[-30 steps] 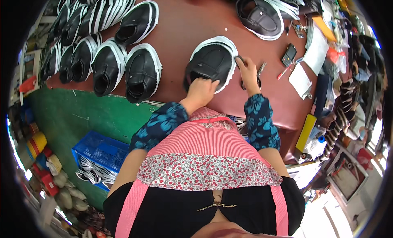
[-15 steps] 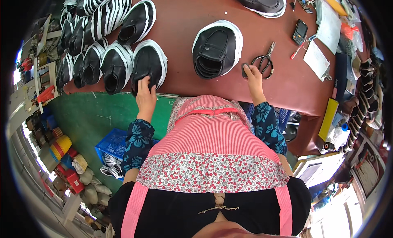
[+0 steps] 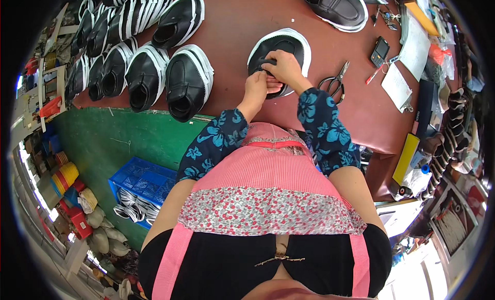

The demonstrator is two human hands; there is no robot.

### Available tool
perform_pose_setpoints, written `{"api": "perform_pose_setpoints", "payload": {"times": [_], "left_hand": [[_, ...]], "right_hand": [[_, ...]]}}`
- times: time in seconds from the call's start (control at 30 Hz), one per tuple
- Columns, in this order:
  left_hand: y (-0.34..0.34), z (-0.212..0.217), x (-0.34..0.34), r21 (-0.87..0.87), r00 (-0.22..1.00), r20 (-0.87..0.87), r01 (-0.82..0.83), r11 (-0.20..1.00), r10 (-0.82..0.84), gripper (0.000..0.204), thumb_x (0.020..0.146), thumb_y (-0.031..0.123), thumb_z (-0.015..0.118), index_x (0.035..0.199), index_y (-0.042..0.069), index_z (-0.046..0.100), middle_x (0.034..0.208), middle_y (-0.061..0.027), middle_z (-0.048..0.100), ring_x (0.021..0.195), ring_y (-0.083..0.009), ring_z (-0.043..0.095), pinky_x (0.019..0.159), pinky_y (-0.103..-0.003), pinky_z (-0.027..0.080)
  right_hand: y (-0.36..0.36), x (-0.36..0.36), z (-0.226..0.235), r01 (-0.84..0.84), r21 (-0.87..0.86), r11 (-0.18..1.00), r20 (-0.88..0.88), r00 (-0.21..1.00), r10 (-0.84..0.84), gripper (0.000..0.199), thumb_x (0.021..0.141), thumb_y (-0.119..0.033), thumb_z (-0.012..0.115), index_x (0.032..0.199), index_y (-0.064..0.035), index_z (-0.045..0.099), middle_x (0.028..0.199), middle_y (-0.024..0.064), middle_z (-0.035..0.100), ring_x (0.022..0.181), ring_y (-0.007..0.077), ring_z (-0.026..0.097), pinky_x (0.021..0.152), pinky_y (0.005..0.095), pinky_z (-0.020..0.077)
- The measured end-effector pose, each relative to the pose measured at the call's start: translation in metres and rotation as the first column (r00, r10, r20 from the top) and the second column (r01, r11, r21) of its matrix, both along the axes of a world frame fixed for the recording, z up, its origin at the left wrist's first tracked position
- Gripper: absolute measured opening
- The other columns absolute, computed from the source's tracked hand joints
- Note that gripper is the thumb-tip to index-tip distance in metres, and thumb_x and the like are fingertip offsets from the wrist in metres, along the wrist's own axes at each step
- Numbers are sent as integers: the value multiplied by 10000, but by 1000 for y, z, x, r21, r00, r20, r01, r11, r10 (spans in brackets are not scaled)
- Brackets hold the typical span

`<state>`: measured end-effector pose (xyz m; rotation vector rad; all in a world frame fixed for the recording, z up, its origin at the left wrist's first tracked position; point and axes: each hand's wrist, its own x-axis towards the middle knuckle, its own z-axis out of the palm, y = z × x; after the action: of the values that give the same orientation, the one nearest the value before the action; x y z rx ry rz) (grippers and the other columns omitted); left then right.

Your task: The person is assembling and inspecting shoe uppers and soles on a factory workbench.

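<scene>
A black slip-on shoe with a white rim stands before me on the brown tabletop, its toe pointing away. Both hands meet over its opening and hide much of it. My left hand lies at the opening, its fingers stretched out to the right across the near part and its thumb raised. From the right, my right hand reaches over the shoe with bent fingers closed on a small dark piece, partly covered by the fingers. Black-handled scissors lie to the right of the shoe, apart from both hands.
Several black shoes with white rims stand in rows at the left. Another shoe is at the far right. A handheld device, a pen and papers lie right. Below left stands a blue crate on the green floor.
My left hand has left the shoe at the end of the left row and moved right to the middle shoe. My right hand has come up and left from beside the scissors onto that shoe.
</scene>
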<state>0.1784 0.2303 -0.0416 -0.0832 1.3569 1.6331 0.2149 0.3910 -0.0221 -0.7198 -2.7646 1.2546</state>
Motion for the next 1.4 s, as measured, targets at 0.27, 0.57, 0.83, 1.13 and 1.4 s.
{"api": "perform_pose_setpoints", "payload": {"times": [0.27, 0.57, 0.83, 1.13, 1.4], "left_hand": [[3, -2, 3, -59, 995, -98, -8, 998, 2, 379, 1196, 231, 427, 1134, -64, 657, 1095, -228, 783, 953, -322, 825, 850, -397, 691], [-4, -5, -7, -72, 999, -31, -28, 997, 26, 424, 1187, 332, 496, 1118, -50, 666, 1062, -212, 790, 854, -315, 833, 729, -364, 680], [15, -1, -20, -97, 994, 65, 95, 991, -89, 423, 1145, 381, 640, 1047, -29, 671, 1014, -223, 800, 832, -319, 834, 670, -354, 670], [14, 0, -30, -94, 988, 106, 119, 988, -109, 425, 1148, 381, 642, 1059, -34, 659, 1025, -225, 798, 887, -324, 842, 690, -354, 682], [8, -5, -30, -131, 987, 115, 127, 983, -112, 402, 1141, 370, 655, 1062, -25, 660, 1025, -230, 803, 888, -329, 841, 666, -350, 673]], "right_hand": [[14, -4, 23, -177, 188, 966, 44, 984, 172, 221, 847, -247, 808, 1010, -103, 846, 1090, 120, 763, 1143, 343, 719, 935, 482, 610], [35, -15, 19, 17, 62, 998, -181, 983, -6, 244, 842, -246, 871, 997, -62, 828, 1009, 141, 755, 1029, 374, 704, 927, 485, 561], [82, -62, -82, 206, 455, 866, -130, 978, -165, 286, 849, -255, 876, 1004, -22, 817, 1043, 220, 757, 981, 424, 731, 906, 512, 584], [82, -65, -67, 175, 190, 966, 119, 973, -199, 338, 835, -307, 859, 949, 2, 785, 953, 257, 773, 959, 433, 749, 905, 524, 589], [78, -10, -17, 428, -28, 903, -56, 902, -429, 410, 872, -322, 888, 1032, 43, 792, 879, 216, 795, 827, 351, 784, 781, 459, 600]]}}
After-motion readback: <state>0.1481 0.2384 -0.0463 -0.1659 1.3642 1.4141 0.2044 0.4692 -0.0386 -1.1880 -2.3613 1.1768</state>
